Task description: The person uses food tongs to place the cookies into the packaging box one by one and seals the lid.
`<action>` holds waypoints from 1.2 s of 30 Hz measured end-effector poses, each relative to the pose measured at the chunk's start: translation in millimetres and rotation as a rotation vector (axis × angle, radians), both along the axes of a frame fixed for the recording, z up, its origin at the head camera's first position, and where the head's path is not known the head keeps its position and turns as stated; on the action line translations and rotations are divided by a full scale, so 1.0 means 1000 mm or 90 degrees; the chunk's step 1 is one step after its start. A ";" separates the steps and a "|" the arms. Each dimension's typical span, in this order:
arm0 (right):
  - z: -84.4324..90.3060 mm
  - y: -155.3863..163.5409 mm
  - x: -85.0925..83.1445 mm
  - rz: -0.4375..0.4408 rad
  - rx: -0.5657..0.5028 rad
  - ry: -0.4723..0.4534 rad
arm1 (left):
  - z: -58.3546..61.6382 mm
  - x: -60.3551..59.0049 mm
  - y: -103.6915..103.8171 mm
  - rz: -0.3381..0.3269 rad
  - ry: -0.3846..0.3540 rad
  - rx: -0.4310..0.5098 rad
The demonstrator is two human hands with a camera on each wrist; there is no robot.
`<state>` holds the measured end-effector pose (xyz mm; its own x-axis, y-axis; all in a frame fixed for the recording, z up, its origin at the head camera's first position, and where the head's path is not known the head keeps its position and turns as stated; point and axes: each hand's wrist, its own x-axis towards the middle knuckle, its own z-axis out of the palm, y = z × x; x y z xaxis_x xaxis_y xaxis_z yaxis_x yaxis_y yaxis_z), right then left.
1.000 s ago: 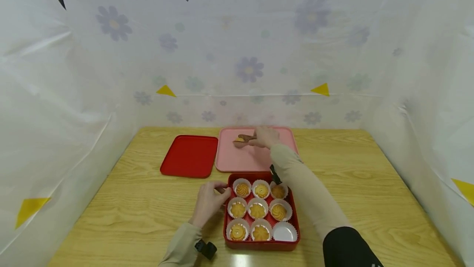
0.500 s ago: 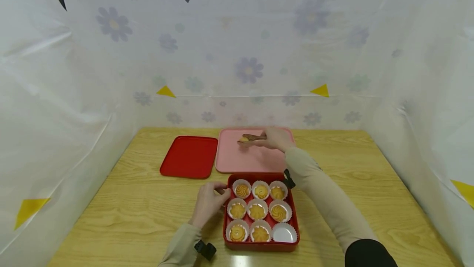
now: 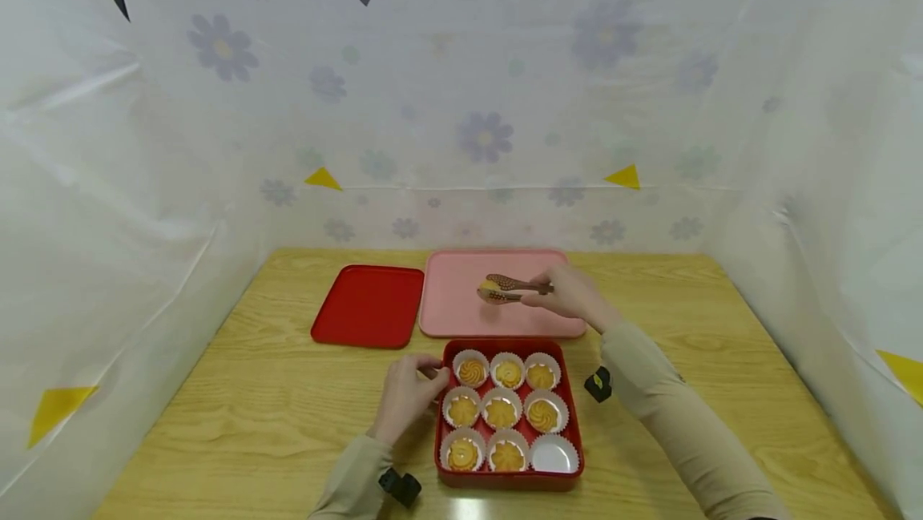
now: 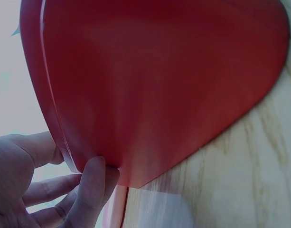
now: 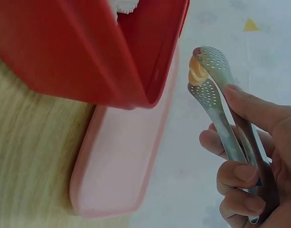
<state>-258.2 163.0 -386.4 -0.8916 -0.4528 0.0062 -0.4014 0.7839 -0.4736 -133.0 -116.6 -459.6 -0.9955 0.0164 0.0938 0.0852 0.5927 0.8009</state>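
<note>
My right hand [image 3: 570, 293] grips metal tongs [image 5: 230, 137] with perforated tips, and a small golden cookie [image 5: 197, 72] is pinched between those tips. In the head view the tongs overlap the pink tray [image 3: 450, 312]. My left hand [image 3: 407, 393] holds the left rim of a red box [image 3: 508, 481], thumb and fingers on either side of its wall. White paper cups in rows fill the box, most with a piped cookie [image 3: 507, 456] inside. The front right paper cup [image 3: 554, 453] has only its white bottom showing.
A flat red tray or lid [image 3: 371, 305] lies left of the pink tray, at the back of the wooden table [image 3: 288, 408]. White patterned sheeting [image 3: 483, 87] encloses the back and both sides.
My right hand has drawn back toward the right and nearer the box, carrying the tongs and cookie across the pink tray. The left hand and the box have stayed put.
</note>
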 end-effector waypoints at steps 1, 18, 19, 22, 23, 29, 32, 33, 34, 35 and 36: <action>-0.001 0.003 0.004 0.003 -0.001 0.006 | 0.000 0.000 0.000 0.000 0.000 -0.001; -0.002 0.067 0.063 0.063 -0.007 0.060 | -0.003 0.002 0.000 0.003 0.012 0.001; -0.001 0.070 0.065 0.071 -0.010 0.062 | -0.003 0.002 0.000 0.004 0.014 0.000; 0.002 0.078 0.070 0.090 -0.018 0.065 | -0.003 0.002 -0.001 0.006 0.017 -0.002; 0.002 0.080 0.072 0.098 -0.017 0.065 | -0.004 0.001 -0.001 0.007 0.018 -0.003; 0.007 0.088 0.077 0.148 -0.009 0.073 | -0.004 0.002 -0.003 0.007 0.016 -0.007; 0.009 0.090 0.080 0.170 -0.006 0.067 | -0.004 0.002 -0.004 0.005 0.017 -0.006; 0.009 0.090 0.081 0.178 -0.004 0.064 | -0.004 0.002 -0.004 0.004 0.018 -0.006; 0.011 0.091 0.081 0.188 -0.002 0.063 | -0.004 0.002 -0.004 0.004 0.019 -0.006; 0.012 0.090 0.082 0.196 0.000 0.062 | -0.004 0.002 -0.004 0.003 0.019 -0.005; 0.013 0.090 0.082 0.204 0.003 0.059 | -0.004 0.003 -0.004 0.004 0.019 -0.005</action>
<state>-175.9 253.4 -372.9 -0.6996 -0.7103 0.0769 -0.6688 0.6132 -0.4202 -130.4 -120.4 -463.4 -0.9922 0.0112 0.1241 0.1060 0.5995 0.7933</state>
